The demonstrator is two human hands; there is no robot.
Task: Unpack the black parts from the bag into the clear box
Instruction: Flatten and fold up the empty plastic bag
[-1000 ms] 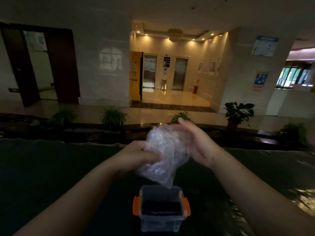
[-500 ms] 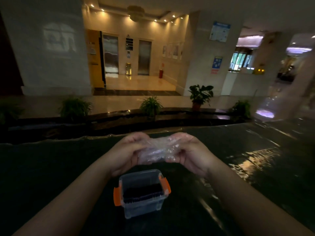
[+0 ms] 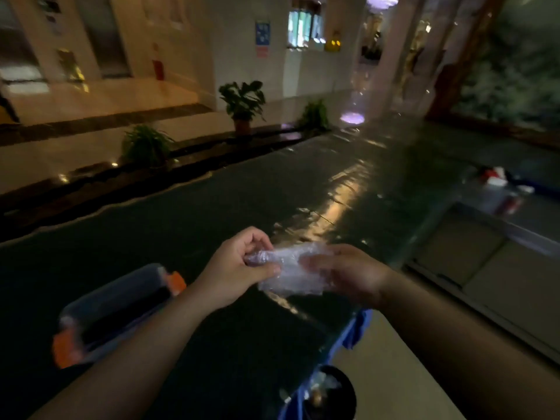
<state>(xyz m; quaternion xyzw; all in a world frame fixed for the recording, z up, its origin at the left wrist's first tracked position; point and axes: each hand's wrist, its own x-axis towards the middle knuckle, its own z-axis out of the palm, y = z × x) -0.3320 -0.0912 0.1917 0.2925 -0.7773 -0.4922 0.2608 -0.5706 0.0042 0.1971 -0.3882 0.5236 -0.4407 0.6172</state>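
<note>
A crumpled clear plastic bag (image 3: 291,268) is bunched between both hands above the dark table. My left hand (image 3: 239,268) pinches its left end with thumb and fingers. My right hand (image 3: 342,272) grips its right side. The clear box (image 3: 100,310) with orange latches stands at the lower left, partly hidden behind my left forearm. Black parts (image 3: 127,313) lie as a dark row inside it. Whether anything is left in the bag I cannot tell.
The dark glossy table (image 3: 272,201) runs far ahead and to the right; its right edge is close to my right hand. A round dark bin (image 3: 327,395) stands on the floor below that edge. Small red and white items (image 3: 497,177) lie far right.
The view has swung right, so the box now sits at the lower left instead of under the hands. The bag, which hung open above the box, is now crumpled small between both hands.
</note>
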